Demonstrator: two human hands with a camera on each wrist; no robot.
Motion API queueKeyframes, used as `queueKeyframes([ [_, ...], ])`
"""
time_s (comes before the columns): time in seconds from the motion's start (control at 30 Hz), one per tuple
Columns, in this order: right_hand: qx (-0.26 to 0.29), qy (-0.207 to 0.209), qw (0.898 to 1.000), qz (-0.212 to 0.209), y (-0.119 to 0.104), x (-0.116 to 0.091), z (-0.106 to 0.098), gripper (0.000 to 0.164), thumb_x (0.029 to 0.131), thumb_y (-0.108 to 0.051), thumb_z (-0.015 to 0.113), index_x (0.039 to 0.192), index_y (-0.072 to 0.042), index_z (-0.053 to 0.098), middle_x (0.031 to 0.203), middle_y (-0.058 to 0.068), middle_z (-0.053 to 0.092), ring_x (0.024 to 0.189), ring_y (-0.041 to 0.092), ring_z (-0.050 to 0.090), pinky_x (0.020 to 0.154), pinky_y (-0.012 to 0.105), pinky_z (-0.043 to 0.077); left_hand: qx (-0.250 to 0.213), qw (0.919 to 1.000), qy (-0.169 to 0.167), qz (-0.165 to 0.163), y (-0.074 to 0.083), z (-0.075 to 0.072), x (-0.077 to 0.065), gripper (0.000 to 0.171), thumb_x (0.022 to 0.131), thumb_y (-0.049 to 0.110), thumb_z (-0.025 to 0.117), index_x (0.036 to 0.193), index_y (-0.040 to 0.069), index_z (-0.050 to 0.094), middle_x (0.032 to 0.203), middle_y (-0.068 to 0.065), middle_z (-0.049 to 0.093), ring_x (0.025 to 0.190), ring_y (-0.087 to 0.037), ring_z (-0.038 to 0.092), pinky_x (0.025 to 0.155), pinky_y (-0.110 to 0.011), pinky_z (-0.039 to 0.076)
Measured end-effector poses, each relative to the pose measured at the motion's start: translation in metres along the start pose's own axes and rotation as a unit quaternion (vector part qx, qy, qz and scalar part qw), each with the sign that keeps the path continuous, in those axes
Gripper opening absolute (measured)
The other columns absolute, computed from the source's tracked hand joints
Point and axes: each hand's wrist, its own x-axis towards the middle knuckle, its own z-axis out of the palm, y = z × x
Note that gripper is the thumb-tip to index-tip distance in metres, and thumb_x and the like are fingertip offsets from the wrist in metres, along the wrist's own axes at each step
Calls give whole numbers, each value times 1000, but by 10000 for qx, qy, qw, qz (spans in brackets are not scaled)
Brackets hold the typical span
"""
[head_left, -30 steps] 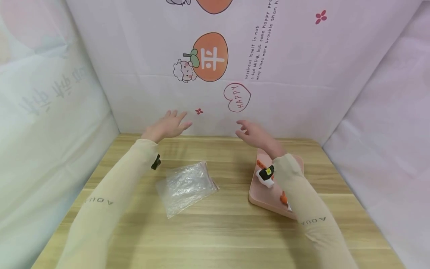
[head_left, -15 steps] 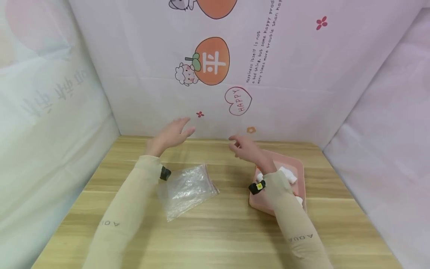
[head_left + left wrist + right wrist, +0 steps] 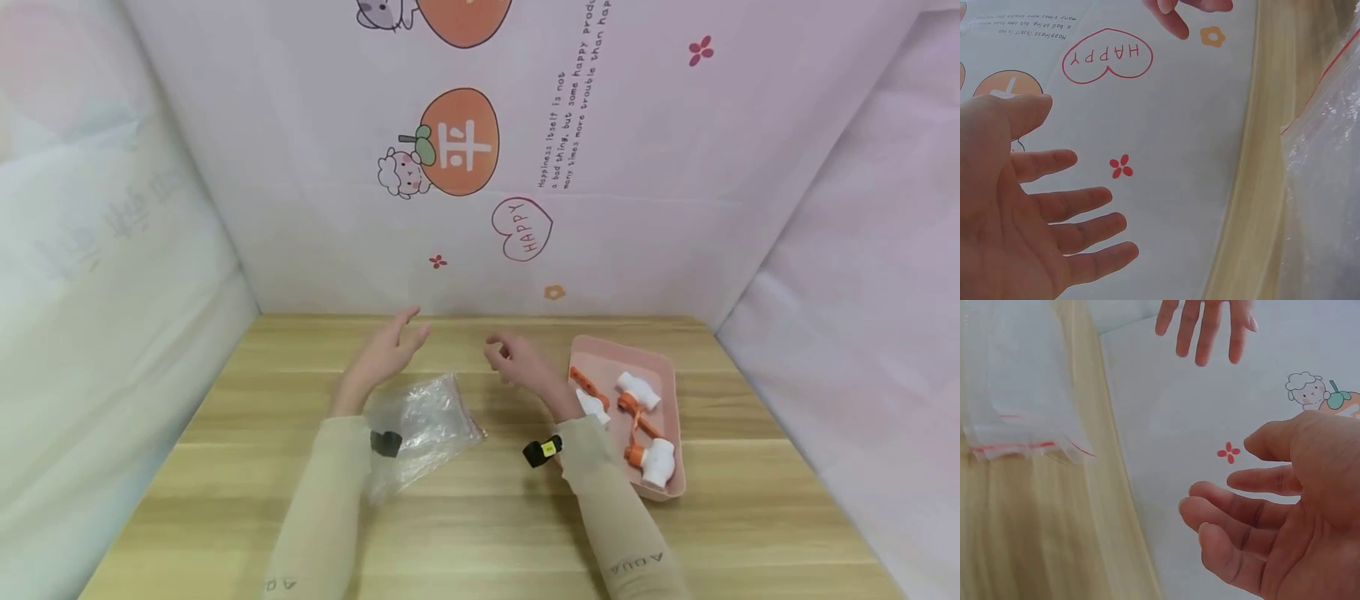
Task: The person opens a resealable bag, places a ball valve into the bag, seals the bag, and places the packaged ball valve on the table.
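My left hand (image 3: 382, 357) is held above the table's far part with its fingers stretched out and nothing in them. Below it lies a clear zip bag (image 3: 431, 421), flat on the wood, its red-lined seal edge toward the right; my left wrist covers part of it. Over the middle of the table hovers my right hand (image 3: 521, 360), fingers loosely bent and holding nothing. To its right stands a pink tray (image 3: 621, 350) with several white plastic valves (image 3: 637, 390) that have orange handles (image 3: 588, 387). My right forearm hides the tray's near left corner.
The wooden table (image 3: 457, 542) is closed in by a printed white cloth (image 3: 315, 208) at the back and more cloth (image 3: 847, 333) at the sides. A small black camera (image 3: 542, 451) sits on my right wrist, another (image 3: 386, 443) on my left.
Both hands have drawn back toward me and lower, coming closer together. The right forearm has shifted left, uncovering most of the tray. Bag and tray have stayed put.
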Motion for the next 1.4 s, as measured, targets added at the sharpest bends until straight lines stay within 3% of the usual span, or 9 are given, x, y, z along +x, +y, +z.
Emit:
queueKeyframes([
  [0.2, 180, -2, 9991, 386, 2, -3, 20, 35, 102, -28, 51, 128, -6, 55, 89, 16, 66, 61, 25, 60, 48, 32, 50, -478, 9987, 155, -103, -5, 19, -12, 64, 102, 49, 43, 154, 16, 28, 155, -20, 36, 138, -43, 40, 111, -58, 36],
  [0.33, 124, -36, 9970, 767, 7, -6, 32, 30, 101, -32, 52, 120, -9, 59, 90, 12, 65, 64, 21, 62, 53, 31, 50, -861, 9957, 171, -287, -8, 35, -19, 61, 102, 49, 44, 153, 18, 31, 154, -19, 38, 137, -42, 43, 110, -57, 38],
  [0.57, 207, -338, 9919, 1211, 15, -10, 51, 30, 101, -35, 52, 116, -10, 58, 89, 12, 65, 60, 24, 61, 51, 35, 50, -1156, 9921, 210, -444, -16, 60, -28, 57, 102, 46, 45, 151, 19, 35, 151, -19, 43, 134, -40, 48, 108, -56, 40],
  [0.73, 154, -532, 9910, 1220, 14, -6, 59, 30, 101, -38, 51, 108, -11, 59, 75, 11, 62, 52, 19, 53, 45, 30, 45, -1200, 9909, 391, -471, -18, 68, -32, 56, 102, 47, 46, 149, 18, 39, 147, -18, 49, 129, -39, 53, 107, -56, 42],
  [1.03, -44, -848, 9901, 1114, 12, 0, 69, 36, 98, -42, 57, 83, -10, 60, 62, 3, 57, 49, 15, 48, 43, 28, 41, -1201, 9907, 297, -566, -21, 79, -31, 47, 104, 38, 46, 144, 15, 45, 135, -18, 59, 122, -38, 58, 103, -54, 46],
  [1.27, 101, -1117, 9894, 927, 9, 3, 82, 33, 96, -37, 61, 77, -11, 58, 55, -1, 52, 46, 14, 47, 41, 27, 39, -1109, 9895, 472, -796, -29, 87, -27, 42, 105, 32, 44, 141, 11, 48, 123, -16, 67, 117, -36, 62, 99, -53, 48],
  [1.4, -47, -1041, 9900, 952, 6, 6, 84, 27, 95, -29, 63, 76, -11, 58, 56, -2, 51, 47, 13, 45, 41, 25, 37, -965, 9909, 357, -867, -32, 89, -23, 40, 105, 28, 43, 140, 9, 48, 118, -15, 68, 113, -34, 64, 99, -53, 48],
])
